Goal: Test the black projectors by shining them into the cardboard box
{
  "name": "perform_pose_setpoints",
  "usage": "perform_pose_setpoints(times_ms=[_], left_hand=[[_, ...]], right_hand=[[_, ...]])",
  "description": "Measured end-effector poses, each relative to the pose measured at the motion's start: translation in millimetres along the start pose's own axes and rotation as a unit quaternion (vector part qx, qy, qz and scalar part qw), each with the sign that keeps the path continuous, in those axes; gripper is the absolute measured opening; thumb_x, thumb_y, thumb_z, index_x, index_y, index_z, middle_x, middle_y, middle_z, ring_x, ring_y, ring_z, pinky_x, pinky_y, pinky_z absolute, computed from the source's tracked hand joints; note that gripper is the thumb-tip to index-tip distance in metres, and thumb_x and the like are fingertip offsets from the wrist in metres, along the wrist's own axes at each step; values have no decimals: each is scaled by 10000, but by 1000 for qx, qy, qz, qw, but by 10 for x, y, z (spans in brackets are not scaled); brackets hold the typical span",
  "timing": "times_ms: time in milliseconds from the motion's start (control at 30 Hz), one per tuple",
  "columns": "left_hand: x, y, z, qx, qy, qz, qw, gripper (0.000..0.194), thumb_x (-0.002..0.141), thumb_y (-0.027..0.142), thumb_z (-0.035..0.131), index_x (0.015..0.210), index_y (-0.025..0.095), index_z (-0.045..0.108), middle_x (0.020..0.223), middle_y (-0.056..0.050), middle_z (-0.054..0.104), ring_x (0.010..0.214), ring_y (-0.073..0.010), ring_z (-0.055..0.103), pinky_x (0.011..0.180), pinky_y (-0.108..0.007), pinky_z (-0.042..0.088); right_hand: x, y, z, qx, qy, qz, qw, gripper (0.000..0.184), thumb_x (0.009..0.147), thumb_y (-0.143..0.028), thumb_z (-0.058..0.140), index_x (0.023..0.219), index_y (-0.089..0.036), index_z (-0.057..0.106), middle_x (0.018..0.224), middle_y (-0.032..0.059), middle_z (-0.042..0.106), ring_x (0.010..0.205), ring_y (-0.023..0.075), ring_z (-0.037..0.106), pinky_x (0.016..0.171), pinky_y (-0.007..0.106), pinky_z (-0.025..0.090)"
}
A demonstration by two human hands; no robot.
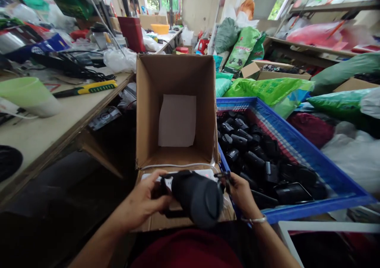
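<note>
Both of my hands hold a black cylindrical device (197, 196), like a torch or small lamp, low in the middle of the view. My left hand (144, 202) grips its left end with fingers curled round it. My right hand (242, 192) closes on its right side, a bracelet on the wrist. Under the device lies a clear plastic bag with a white part (184, 173) on the near flap of an open cardboard box (147, 109). A white sheet (177, 120) lies on the bottom of the box.
A blue plastic crate (299, 149) with several similar black devices (246, 149) stands to the right. A cluttered workbench (44, 133) with a pale green cup (29, 95) and a yellow-handled tool (89, 88) runs along the left. Green and white sacks (267, 88) pile up at the right.
</note>
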State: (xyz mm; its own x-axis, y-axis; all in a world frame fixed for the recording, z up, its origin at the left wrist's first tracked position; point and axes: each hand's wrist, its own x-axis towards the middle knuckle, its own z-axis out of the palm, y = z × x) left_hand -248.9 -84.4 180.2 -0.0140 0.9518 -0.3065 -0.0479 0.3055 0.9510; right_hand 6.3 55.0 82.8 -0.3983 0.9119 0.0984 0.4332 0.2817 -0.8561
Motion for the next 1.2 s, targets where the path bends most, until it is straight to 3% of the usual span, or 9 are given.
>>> perform_pose_setpoints(times_ms=[100, 200, 367, 567, 833, 1000, 1200], left_hand=[[-5, -17, -240, -36, 100, 24, 994, 394, 708, 235, 720, 1019, 191, 482, 801, 14, 622, 658, -113, 593, 565, -204, 491], [31, -39, -326, -87, 150, 51, 984, 426, 681, 243, 757, 1005, 198, 483, 786, 26, 636, 641, -116, 619, 568, -218, 520], [112, -121, -271, -150, 158, 66, 974, 471, 643, 230, 786, 1006, 185, 490, 784, 23, 643, 602, -129, 632, 533, -258, 554], [176, -227, -266, -174, 169, 78, 967, 446, 635, 210, 796, 988, 188, 524, 793, 35, 634, 616, -106, 625, 536, -218, 552], [253, -337, -301, -204, 165, 104, 959, 454, 607, 159, 806, 964, 190, 528, 793, 36, 646, 597, -88, 627, 562, -201, 546], [333, -336, -279, -213, 167, 96, 958, 471, 612, 187, 805, 977, 201, 507, 772, 34, 650, 595, -120, 628, 510, -235, 549], [516, -242, -123, -205, 149, 160, 954, 438, 637, 166, 791, 982, 196, 523, 760, 40, 654, 684, -119, 620, 622, -229, 519]], right_hand=[[73, -49, -46, 11, -21, 9, 1000, 264, 872, -388, 480, 710, -186, 536, 504, -25, 522, 447, 128, 511, 426, 218, 407], [154, -124, 47, 19, -62, -13, 998, 227, 868, -368, 503, 767, -176, 570, 555, -17, 559, 495, 127, 545, 489, 220, 450], [278, -151, 201, 7, -124, -69, 990, 196, 860, -322, 521, 847, -156, 625, 684, 21, 613, 593, 141, 581, 554, 234, 484], [359, -219, 168, -16, -205, -143, 968, 203, 908, -274, 475, 944, -185, 654, 793, 29, 662, 711, 154, 615, 664, 243, 505], [458, -282, 161, -40, -247, -203, 947, 229, 932, -265, 431, 937, -211, 654, 863, 56, 669, 774, 161, 619, 721, 260, 513], [328, -187, 237, -72, -219, -197, 953, 247, 910, -247, 431, 842, -195, 663, 809, 67, 678, 787, 188, 630, 788, 319, 515], [175, -100, 352, -100, -107, -198, 969, 259, 870, -248, 450, 1027, -240, 656, 1015, 114, 670, 1045, 304, 590, 890, 458, 486]])
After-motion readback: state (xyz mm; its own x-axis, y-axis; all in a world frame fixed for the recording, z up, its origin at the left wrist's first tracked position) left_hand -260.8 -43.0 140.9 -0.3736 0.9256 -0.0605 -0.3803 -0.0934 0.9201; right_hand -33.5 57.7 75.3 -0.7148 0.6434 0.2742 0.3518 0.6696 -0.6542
